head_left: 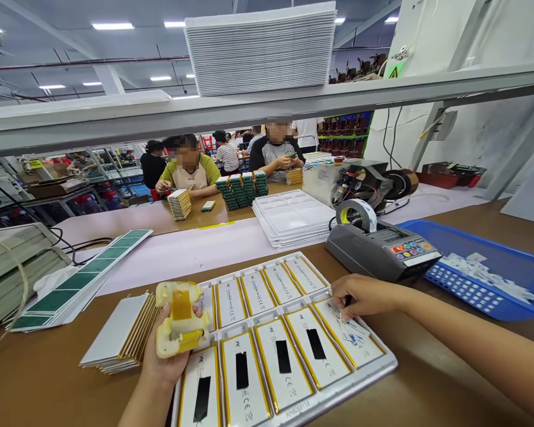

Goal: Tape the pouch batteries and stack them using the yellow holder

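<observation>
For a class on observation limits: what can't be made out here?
Head view:
Battery cells under the left hand and yellow-taped fixture: hidden by both.
Tray near end: cut off by bottom edge.
Cell print: too small to read.
Spot under the right hand: hidden by it.

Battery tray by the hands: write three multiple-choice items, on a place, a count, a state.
1. Where is the tape dispenser from the tray? A) left B) beyond, rightward C) overhead shelf
2. How many black strips show on the battery cells? A) two B) four C) seven
3. The left hand: A) grips a yellow-taped fixture B) lies flat C) pulls tape

1 B: it stands past the far corner.
2 B: four, in the near row.
3 A: it wraps the fixture.
</observation>
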A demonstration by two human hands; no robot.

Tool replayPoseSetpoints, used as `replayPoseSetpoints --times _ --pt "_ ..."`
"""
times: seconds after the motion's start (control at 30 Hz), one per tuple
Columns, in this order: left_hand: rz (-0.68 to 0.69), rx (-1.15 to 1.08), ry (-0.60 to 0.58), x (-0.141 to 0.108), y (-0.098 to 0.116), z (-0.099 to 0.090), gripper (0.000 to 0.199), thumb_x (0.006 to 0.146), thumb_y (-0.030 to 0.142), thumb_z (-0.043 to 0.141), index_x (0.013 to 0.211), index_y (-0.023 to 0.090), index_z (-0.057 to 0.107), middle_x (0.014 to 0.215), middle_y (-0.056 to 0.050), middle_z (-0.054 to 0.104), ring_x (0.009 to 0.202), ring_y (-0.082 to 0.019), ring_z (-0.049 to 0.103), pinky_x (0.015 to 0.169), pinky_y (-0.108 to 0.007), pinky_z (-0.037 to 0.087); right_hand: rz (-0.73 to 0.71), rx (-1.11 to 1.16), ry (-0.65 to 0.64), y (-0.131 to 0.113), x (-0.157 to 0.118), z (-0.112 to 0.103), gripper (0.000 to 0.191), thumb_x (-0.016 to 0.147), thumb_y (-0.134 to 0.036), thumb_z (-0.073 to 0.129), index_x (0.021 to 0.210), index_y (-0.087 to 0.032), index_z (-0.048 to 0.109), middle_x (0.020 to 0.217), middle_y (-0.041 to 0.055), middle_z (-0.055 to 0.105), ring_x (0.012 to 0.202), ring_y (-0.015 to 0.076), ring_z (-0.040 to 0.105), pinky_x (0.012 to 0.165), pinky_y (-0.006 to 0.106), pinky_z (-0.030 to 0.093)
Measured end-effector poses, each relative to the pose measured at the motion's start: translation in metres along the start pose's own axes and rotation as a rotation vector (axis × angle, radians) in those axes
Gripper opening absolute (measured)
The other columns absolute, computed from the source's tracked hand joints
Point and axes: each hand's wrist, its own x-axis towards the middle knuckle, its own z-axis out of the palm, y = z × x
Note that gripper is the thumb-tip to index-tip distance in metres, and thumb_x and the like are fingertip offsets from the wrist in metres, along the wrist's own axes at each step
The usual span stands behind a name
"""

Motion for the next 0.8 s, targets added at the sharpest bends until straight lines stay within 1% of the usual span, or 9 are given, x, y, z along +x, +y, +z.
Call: replayPoseSetpoints --times 0.13,0.27,0.4,0.53,0.6,0.63,0.67,0.77,0.8 --pt "-0.006 -0.032 0.006 0.002 0.001 -0.002 0.034 0.075 0.019 0.048 0.108 0.023 0.055 0.085 -0.007 0.066 0.071 -0.025 0.063 0.059 -0.041 0.053 -0.008 0.055 0.097 0.007 -0.010 0.005 0.023 0.069 -0.039 0.065 0.069 -0.016 0.061 0.072 0.0003 0.058 0.068 0.0133 0.052 0.064 0.023 0.036" --pt "-0.007 -0.034 -0.008 0.001 0.002 0.000 0.035 0.074 0.019 0.048 0.108 0.021 0.055 0.087 -0.008 0.066 0.074 -0.025 0.063 0.062 -0.040 0.053 -0.017 0.206 0.105 0.018 -0.011 0.011 0.032 0.069 -0.046 0.063 0.069 -0.015 0.061 0.073 0.0014 0.057 0.067 0.0131 0.052 0.062 0.023 0.038" --pt "0.004 -0.009 -0.013 0.000 0.004 0.003 0.035 0.073 0.018 0.049 0.108 0.022 0.054 0.090 -0.007 0.066 0.078 -0.025 0.063 0.063 -0.038 0.053 -0.028 0.218 0.141 0.007 -0.008 0.016 0.035 0.067 -0.049 0.063 0.066 -0.015 0.061 0.069 0.0014 0.057 0.066 0.0136 0.051 0.062 0.024 0.037" --pt "-0.018 -0.009 -0.032 0.002 0.005 0.004 0.034 0.074 0.017 0.047 0.107 0.022 0.055 0.092 -0.008 0.066 0.078 -0.025 0.063 0.065 -0.039 0.053 -0.094 0.394 0.035 -0.020 -0.030 0.001 0.039 0.067 -0.054 0.060 0.062 -0.015 0.061 0.065 0.0028 0.056 0.065 0.0142 0.051 0.061 0.025 0.038" --pt "-0.018 -0.003 -0.014 0.004 0.005 0.002 0.033 0.075 0.017 0.046 0.106 0.022 0.056 0.089 -0.007 0.067 0.075 -0.025 0.063 0.065 -0.040 0.053 -0.082 0.480 0.079 -0.024 -0.057 -0.017 0.042 0.064 -0.058 0.061 0.060 -0.016 0.061 0.064 0.0041 0.056 0.064 0.0151 0.050 0.061 0.027 0.039" --pt "-0.016 0.001 0.000 0.004 0.005 0.001 0.033 0.075 0.018 0.046 0.105 0.022 0.056 0.087 -0.007 0.067 0.073 -0.025 0.063 0.064 -0.041 0.053 -0.040 0.491 0.188 -0.021 -0.073 -0.028 0.043 0.059 -0.061 0.062 0.058 -0.017 0.061 0.065 0.0046 0.055 0.063 0.0154 0.049 0.060 0.028 0.038" --pt "-0.016 0.006 0.013 0.005 0.004 0.000 0.032 0.075 0.018 0.046 0.105 0.022 0.056 0.085 -0.007 0.067 0.072 -0.025 0.063 0.064 -0.041 0.053 0.046 0.491 0.368 -0.014 -0.091 -0.039 0.044 0.056 -0.063 0.063 0.055 -0.019 0.060 0.063 0.0046 0.054 0.062 0.0161 0.048 0.059 0.029 0.038" --pt "-0.023 0.031 0.023 0.006 0.004 -0.002 0.033 0.073 0.019 0.049 0.106 0.021 0.056 0.085 -0.007 0.066 0.072 -0.025 0.063 0.063 -0.043 0.053 0.376 0.383 1.090 0.026 -0.144 -0.068 0.050 0.048 -0.068 0.063 0.057 -0.020 0.053 0.064 0.0049 0.052 0.062 0.0175 0.047 0.059 0.033 0.037" --pt "-0.026 0.039 0.025 0.006 0.004 -0.002 0.034 0.072 0.020 0.050 0.106 0.020 0.056 0.086 -0.007 0.066 0.072 -0.025 0.063 0.063 -0.043 0.053 0.533 0.301 1.208 0.041 -0.159 -0.075 0.051 0.051 -0.069 0.060 0.064 -0.019 0.054 0.066 0.0058 0.053 0.061 0.0174 0.047 0.058 0.034 0.037"
